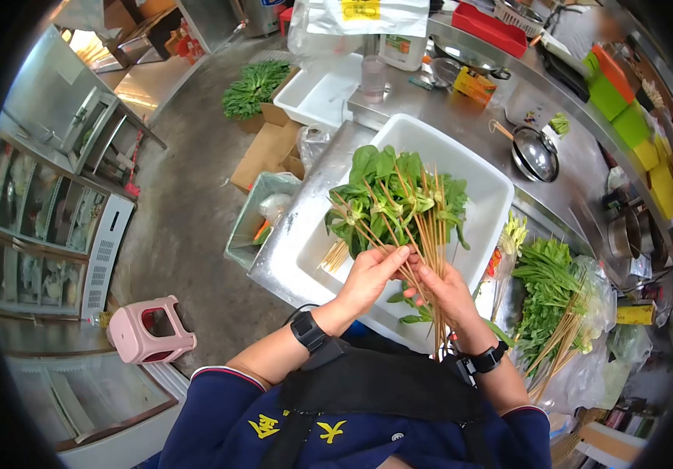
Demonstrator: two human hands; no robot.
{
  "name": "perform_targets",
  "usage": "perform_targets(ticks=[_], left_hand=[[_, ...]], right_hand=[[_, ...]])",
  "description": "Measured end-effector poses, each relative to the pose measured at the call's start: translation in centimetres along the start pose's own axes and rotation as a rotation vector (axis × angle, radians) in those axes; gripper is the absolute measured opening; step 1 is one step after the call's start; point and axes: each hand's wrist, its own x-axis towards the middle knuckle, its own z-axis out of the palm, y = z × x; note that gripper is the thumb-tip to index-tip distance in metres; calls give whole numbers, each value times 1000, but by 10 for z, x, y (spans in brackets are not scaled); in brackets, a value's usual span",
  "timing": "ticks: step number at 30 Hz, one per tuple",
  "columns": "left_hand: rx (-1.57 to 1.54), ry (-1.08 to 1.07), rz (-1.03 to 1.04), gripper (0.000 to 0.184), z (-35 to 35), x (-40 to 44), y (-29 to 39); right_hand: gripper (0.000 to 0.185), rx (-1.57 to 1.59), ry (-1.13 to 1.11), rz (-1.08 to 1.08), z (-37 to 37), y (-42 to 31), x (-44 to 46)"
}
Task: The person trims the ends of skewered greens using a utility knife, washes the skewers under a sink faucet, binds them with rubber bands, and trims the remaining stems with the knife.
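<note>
Over a white plastic tub, both my hands are closed on thin bamboo skewers threaded with leafy greens. My left hand pinches skewers between thumb and fingers at the left of the bunch. Close beside it, my right hand wraps round a thicker bundle of bamboo skewers, whose lower ends stick out toward my body. The leaves point away from me, above the tub. More skewer ends lie inside the tub at its left. Some finger contacts are hidden by the sticks.
Skewered greens lie to the right of the tub. A lined bin stands on the floor at left, near a cardboard box. A strainer or pan rests on the steel counter. A pink stool stands at lower left.
</note>
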Motion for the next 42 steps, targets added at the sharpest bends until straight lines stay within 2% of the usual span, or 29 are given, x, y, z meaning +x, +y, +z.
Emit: perform_targets(ticks=[5,7,10,12,14,16,18,23,29,30,33,37,42], left_hand=[[22,37,-13,37,0,-1,2],[-125,93,3,37,2,-1,-1],[-271,46,11,39,5,0,-1],[-319,89,-6,40,12,1,-4],[-489,9,96,41,12,3,-8],[-476,97,115,39,16,0,-1],[-538,276,96,38,11,3,6],[-470,532,141,36,-3,7,24],[-386,618,126,37,-10,6,29],[-390,620,128,37,-10,6,27],[-441,388,148,32,-6,9,19],[-468,381,220,26,11,17,14],[-496,296,242,31,20,21,12]], right_hand=[[34,-27,35,-54,-5,4,8],[30,21,104,-82,-7,12,15],[29,14,43,-48,-17,5,19],[31,-13,90,-59,-15,0,19],[29,50,110,22,-16,-5,22],[29,125,61,65,-22,-6,24],[28,196,18,113,-33,-9,23],[26,137,112,99,-58,-23,18],[28,90,202,30,-75,-50,9],[28,69,208,29,-73,-51,9],[33,109,170,72,-64,-47,12],[27,127,96,80,-40,-45,21],[25,2,69,8,-3,-43,39]])
